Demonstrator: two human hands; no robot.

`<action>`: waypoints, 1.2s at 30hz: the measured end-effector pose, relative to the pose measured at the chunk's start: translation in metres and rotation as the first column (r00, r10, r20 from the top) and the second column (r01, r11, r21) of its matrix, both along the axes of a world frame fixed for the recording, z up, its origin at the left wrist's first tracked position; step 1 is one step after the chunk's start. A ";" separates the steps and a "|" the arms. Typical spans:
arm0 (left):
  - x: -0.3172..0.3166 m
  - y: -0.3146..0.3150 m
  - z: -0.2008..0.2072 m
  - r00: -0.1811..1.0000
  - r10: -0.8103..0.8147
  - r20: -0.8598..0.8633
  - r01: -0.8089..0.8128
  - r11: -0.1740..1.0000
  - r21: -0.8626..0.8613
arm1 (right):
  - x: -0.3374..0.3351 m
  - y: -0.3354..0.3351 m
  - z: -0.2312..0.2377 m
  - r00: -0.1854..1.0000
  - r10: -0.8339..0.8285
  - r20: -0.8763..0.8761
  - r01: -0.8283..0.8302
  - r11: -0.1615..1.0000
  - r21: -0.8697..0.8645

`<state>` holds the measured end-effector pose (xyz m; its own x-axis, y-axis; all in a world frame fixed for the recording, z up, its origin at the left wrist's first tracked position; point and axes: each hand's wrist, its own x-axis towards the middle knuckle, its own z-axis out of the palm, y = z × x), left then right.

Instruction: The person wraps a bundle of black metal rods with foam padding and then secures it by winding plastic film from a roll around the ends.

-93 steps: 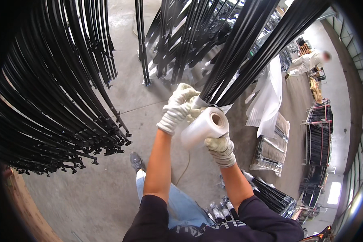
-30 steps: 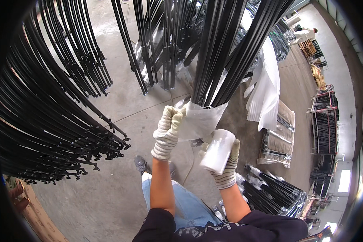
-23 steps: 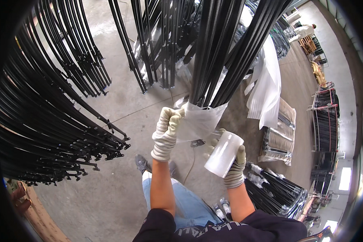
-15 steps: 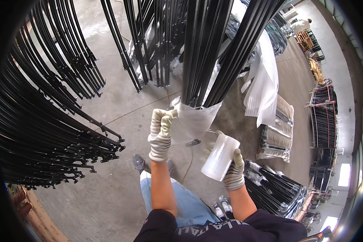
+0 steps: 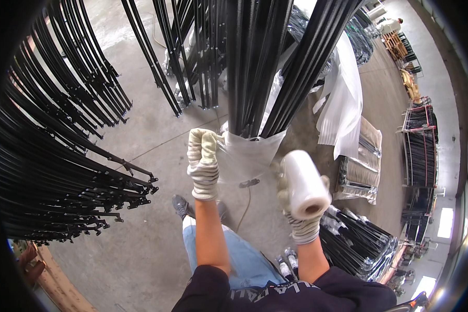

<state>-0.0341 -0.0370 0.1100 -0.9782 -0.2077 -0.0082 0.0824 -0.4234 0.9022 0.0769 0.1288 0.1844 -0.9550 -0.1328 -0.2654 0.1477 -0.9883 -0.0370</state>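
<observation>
Long black metal bars (image 5: 255, 67) hang in a bundle in front of me. A translucent white wrapping sheet (image 5: 252, 156) is folded around their lower ends. My left hand (image 5: 203, 156), in a striped knit glove, is closed in a fist at the sheet's left corner and appears to pinch it; the fingertips are partly hidden. To the right of the bundle, my gloved right hand (image 5: 304, 226) grips a roll of clear stretch film (image 5: 304, 187). The roll is tilted, with its hollow core end toward me.
Rows of hanging black bars (image 5: 67, 166) fill the left side. A loose white foam sheet (image 5: 343, 109) hangs at the right, above a wrapped bundle (image 5: 364, 161). More black bars (image 5: 353, 239) with wrapped ends lie at lower right. Far off, a person (image 5: 390, 26) stands near pallets.
My right hand has swung the film roll slightly right and up, turning its core end toward me. My left hand has shifted a little left and up at the sheet's corner.
</observation>
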 end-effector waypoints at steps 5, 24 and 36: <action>-0.011 0.011 0.011 1.000 -0.019 0.006 0.019 0.999 0.045 | -0.032 0.010 0.017 0.969 -0.232 0.085 0.176 0.891 0.419; -0.034 0.029 0.034 0.946 -0.223 -0.236 0.309 0.843 0.440 | -0.141 -0.008 0.035 0.891 0.139 0.432 -0.448 0.422 0.788; -0.044 0.029 0.008 0.931 -0.351 -0.102 0.365 0.885 0.290 | -0.101 -0.061 0.036 0.919 -0.324 -0.223 0.292 0.181 0.939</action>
